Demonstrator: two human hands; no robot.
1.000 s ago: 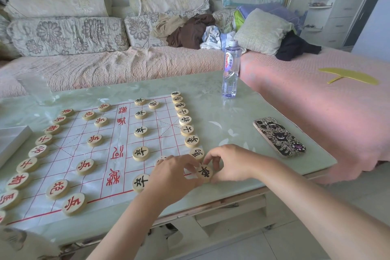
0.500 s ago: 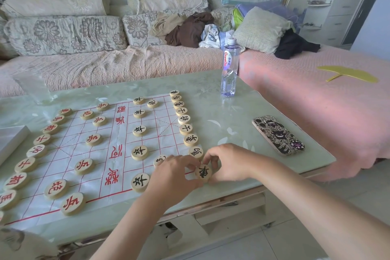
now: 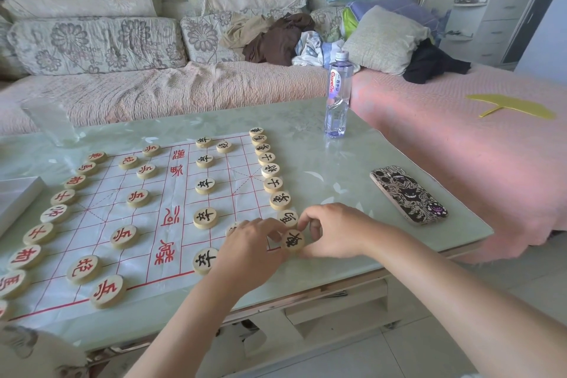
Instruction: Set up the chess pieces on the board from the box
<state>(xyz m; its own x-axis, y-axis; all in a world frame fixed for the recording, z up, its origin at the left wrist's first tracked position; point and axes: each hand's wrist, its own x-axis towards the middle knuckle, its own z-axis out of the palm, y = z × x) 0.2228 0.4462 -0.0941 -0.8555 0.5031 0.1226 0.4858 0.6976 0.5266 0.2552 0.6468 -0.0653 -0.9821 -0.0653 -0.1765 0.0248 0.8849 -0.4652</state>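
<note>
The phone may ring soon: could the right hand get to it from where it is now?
Probably yes. Only bare table lies between the right hand and the phone. But it pinches a black piece at the near corner of the board, so it would need to let go first.

At the board's (image 3: 101, 193) near right corner, both hands close on one black-marked piece (image 3: 293, 240). The right hand (image 3: 334, 230) pinches it between thumb and curled fingers (image 3: 306, 219), and the left hand (image 3: 251, 252) touches its left edge with curled fingers. More black-marked discs (image 3: 272, 184) line the board's right edge, and red-marked discs (image 3: 63, 197) line its left edge. Right of the board, a phone (image 3: 408, 195) lies on the tabletop (image 3: 322, 169). Beyond the board's far right corner stands a water bottle (image 3: 338, 95).
</note>
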